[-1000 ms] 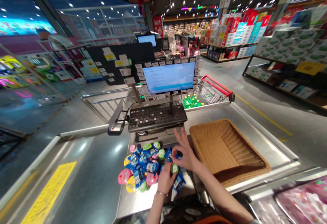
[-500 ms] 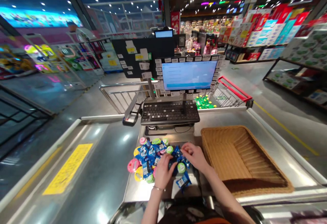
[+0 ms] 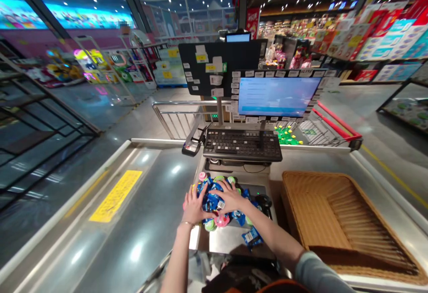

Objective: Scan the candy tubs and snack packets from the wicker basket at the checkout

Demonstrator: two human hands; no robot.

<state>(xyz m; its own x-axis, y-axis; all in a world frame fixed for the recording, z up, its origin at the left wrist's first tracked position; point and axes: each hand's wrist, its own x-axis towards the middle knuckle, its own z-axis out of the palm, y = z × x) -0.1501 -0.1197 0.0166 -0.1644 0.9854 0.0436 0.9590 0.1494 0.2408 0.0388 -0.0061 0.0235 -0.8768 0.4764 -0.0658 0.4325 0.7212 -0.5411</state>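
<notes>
A pile of small blue wrapped packets (image 3: 211, 202) and round pink, green and yellow tubs lies on the metal counter. My left hand (image 3: 194, 208) spreads over the pile's left side, fingers apart. From the right, my right hand (image 3: 231, 198) reaches over the middle of the pile, also with its fingers spread. Both hands touch the pile, and neither is closed around a piece. Between my wrists a pink tub (image 3: 221, 220) shows at the near edge. One blue packet (image 3: 252, 237) lies apart, nearer to me. Pieces under my palms are hidden.
To the right stands a wicker basket (image 3: 321, 212). Behind the pile are a keyboard (image 3: 242, 145), a lit monitor (image 3: 279, 96) and a card terminal (image 3: 193, 145). A black device (image 3: 264, 201) sits right of the pile. A shopping cart (image 3: 337, 125) stands beyond.
My left hand has moved left to the pile's outer side, and my right hand has come left onto its middle. Fingers of both hands have spread. The view has turned left.
</notes>
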